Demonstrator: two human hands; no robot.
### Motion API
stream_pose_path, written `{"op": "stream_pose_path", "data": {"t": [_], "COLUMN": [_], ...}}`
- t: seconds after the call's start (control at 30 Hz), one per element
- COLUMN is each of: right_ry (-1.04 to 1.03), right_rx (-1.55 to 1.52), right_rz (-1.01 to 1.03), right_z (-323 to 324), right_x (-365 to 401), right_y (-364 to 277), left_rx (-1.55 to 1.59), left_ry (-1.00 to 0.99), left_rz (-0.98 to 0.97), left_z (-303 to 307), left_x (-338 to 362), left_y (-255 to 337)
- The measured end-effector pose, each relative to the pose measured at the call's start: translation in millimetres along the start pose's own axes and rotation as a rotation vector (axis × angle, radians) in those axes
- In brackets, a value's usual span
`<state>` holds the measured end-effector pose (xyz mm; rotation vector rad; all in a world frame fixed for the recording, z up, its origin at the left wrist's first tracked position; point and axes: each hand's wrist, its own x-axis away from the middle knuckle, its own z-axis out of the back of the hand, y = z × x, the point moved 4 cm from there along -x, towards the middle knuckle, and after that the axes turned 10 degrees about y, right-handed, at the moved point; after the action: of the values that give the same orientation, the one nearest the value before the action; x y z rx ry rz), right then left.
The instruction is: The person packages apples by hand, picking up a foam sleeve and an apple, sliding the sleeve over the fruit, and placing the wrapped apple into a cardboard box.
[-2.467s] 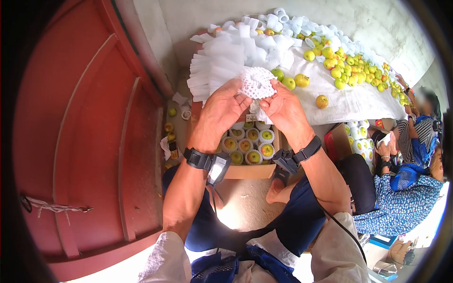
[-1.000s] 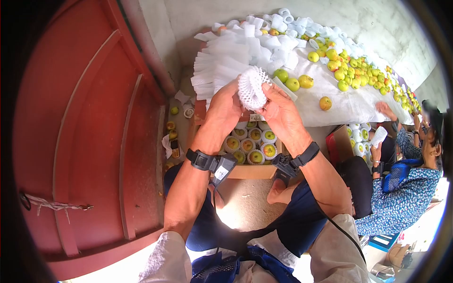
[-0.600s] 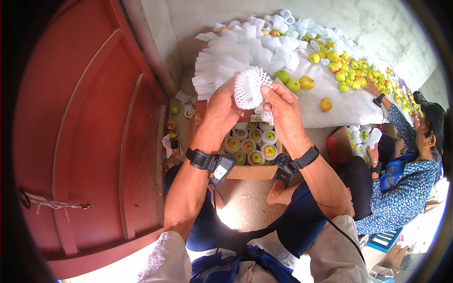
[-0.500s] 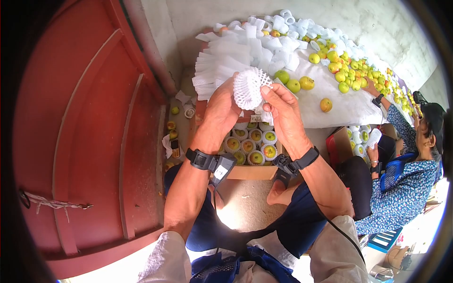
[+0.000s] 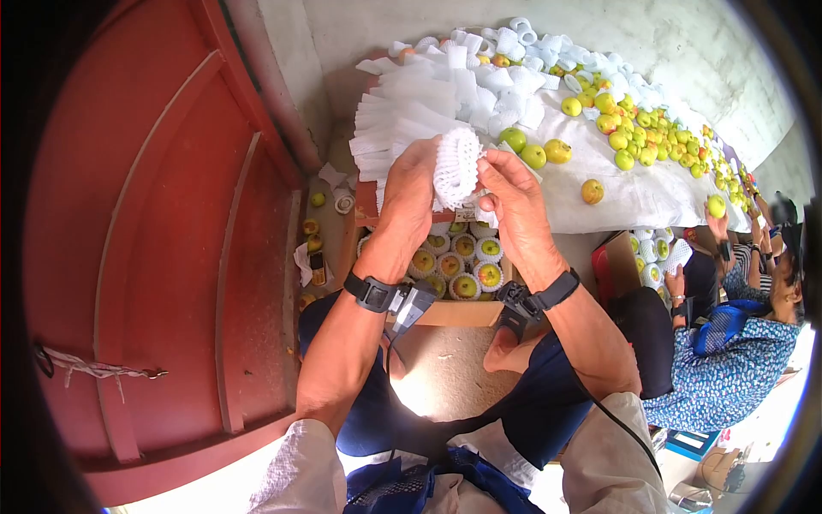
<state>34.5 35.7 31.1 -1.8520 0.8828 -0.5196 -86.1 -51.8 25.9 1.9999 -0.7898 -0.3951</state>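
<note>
A white foam fruit net (image 5: 457,167) is wrapped in the fingers of my left hand (image 5: 409,188), above a cardboard box (image 5: 462,313). Whether a fruit is inside the net cannot be seen. At the net's right edge my right hand (image 5: 519,199) is closed in a pinch on its rim. Below my hands, the box holds apples (image 5: 465,287) standing in rows, each in its own foam net. Just past my right hand, loose green apples (image 5: 533,156) lie on a white cloth (image 5: 572,206).
Stacked flat foam nets (image 5: 402,120) lie beyond my hands, with a long heap of apples (image 5: 642,137) to the right. A co-worker (image 5: 728,368) sits at the right by another box (image 5: 615,267), holding an apple (image 5: 717,206). A red door (image 5: 163,240) stands left.
The foam net has turned and looks more bunched between my hands, and my left hand has shifted slightly right. The co-worker's hand has come back from the heap with an apple.
</note>
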Motion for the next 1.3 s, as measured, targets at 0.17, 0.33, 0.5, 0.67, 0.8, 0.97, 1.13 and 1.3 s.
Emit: {"op": "stream_pose_path", "data": {"t": [0.17, 0.33, 0.5, 0.67, 0.8, 0.97, 1.13, 1.3], "right_ry": [0.181, 0.041, 0.075, 0.039, 0.044, -0.028, -0.130, -0.169], "right_rx": [0.167, 0.489, 0.528, 0.437, 0.332, 0.076, -0.082, -0.145], "right_rz": [0.110, 0.447, 0.339, 0.299, 0.155, -0.005, -0.147, -0.196], "right_z": [7, -8, 0, 4, 6, 17, 19, 23], "right_x": [-2, 5, -2, -6, -2, -12, -16, -19], "right_y": [-5, -11, 2, 2, -6, -9, -8, -7], "left_rx": [-0.120, -0.307, -0.378, -0.432, -0.396, -0.360, -0.151, -0.015], "left_ry": [0.209, 0.308, 0.242, 0.196, 0.141, 0.269, 0.089, -0.092], "left_rz": [-0.182, -0.386, -0.439, -0.494, -0.487, -0.334, -0.003, 0.161], "left_z": [12, 8, 1, -3, -5, 6, -1, 9], "left_x": [-13, -5, 1, 5, 6, 3, 2, -3], "left_y": [4, 14, 8, 6, 9, 18, 6, -6]}}
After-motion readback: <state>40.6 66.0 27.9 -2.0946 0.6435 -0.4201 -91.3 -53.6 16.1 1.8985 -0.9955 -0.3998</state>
